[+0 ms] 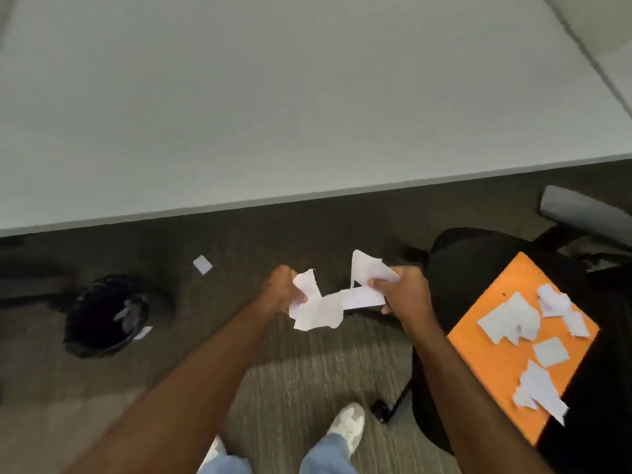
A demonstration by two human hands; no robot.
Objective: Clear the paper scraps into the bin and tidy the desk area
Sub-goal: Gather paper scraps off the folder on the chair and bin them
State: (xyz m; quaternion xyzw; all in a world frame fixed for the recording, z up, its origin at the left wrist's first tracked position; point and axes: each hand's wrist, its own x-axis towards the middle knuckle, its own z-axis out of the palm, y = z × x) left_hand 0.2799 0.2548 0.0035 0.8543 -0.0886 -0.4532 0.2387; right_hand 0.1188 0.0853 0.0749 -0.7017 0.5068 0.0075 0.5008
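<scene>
Head view: person stands at the desk [307, 114], both arms out over the carpet. Left hand [282, 289] is fisted round a crumpled wad of paper scraps [316, 307]; right hand [402, 292] pinches more torn pieces [367, 271] between thumb & fingers, and a strip bridges the two fists. Bin [106, 316] sits on the floor to the left, well apart from the hands, w/ a scrap or two inside and one at its rim. One loose scrap [202, 264] lies on the carpet near the desk edge. More scraps [513, 319] sit on an orange folder [496, 354] on the black chair [478, 251], right.

Paper looks v. light, limp, tears easily, prob. flutters if dropped high. Best balled tight in the fist & released low over the bin; flat bits need a fingertip pinch at an edge.
</scene>
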